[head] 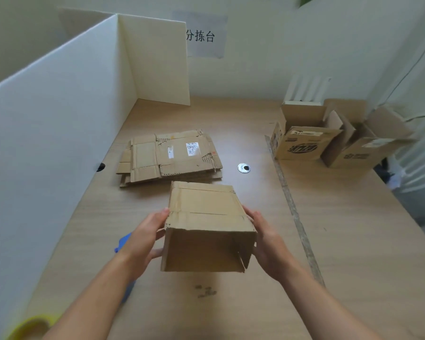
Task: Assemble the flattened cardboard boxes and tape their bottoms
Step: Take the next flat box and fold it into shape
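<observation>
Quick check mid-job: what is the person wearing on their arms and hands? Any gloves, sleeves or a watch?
Nothing worn shows. The left hand and the right hand are bare, without gloves, and no ring can be made out. The left forearm and the right forearm are bare down to the picture's edge: no sleeve, watch or wristband in view.

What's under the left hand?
A blue object on the table shows beside the left hand gripping the cardboard box; wrist and forearm cover most of it, identity unclear.
</observation>
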`<state>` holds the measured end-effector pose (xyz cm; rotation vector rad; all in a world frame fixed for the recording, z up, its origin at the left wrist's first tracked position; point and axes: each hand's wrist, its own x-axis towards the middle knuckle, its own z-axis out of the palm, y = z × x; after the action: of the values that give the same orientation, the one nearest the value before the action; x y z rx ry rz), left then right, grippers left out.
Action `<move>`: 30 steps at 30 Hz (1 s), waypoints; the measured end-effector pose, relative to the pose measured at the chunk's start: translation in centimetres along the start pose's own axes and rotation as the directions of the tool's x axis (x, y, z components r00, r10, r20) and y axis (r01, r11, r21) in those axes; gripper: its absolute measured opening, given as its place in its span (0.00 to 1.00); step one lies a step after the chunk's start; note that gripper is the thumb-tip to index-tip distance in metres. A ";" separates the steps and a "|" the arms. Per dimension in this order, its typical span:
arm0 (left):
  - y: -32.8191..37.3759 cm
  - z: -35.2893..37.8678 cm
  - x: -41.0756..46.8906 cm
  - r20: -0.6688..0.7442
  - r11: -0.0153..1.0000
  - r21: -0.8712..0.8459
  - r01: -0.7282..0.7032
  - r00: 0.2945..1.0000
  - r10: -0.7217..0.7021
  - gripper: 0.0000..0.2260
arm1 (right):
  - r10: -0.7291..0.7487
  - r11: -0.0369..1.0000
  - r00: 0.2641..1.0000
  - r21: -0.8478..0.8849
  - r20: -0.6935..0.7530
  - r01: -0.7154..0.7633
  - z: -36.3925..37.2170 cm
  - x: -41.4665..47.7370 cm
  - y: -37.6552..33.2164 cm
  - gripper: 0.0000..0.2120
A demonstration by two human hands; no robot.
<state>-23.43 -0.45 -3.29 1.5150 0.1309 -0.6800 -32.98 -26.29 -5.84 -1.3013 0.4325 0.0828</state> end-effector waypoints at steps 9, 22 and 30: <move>-4.3 0.6 -4.8 -0.004 0.997 0.061 0.046 0.999 -0.046 0.17 | 0.013 0.977 0.997 -0.213 0.082 0.005 -1.3 -3.8 2.0 0.27; -7.7 2.0 -6.1 -0.211 0.973 0.062 -0.223 0.950 0.231 0.11 | -0.069 0.981 0.997 -0.185 -0.016 0.065 -1.2 -4.4 3.1 0.15; -9.1 1.5 -6.6 -0.039 0.815 0.474 -0.334 0.917 0.398 0.24 | -0.138 0.912 0.990 -0.388 0.013 0.132 -0.7 -5.0 3.7 0.16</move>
<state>-33.73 1.10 -7.86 1.9769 -0.2374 -0.2984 -38.88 -25.02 -7.56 -1.7216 0.3470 0.0434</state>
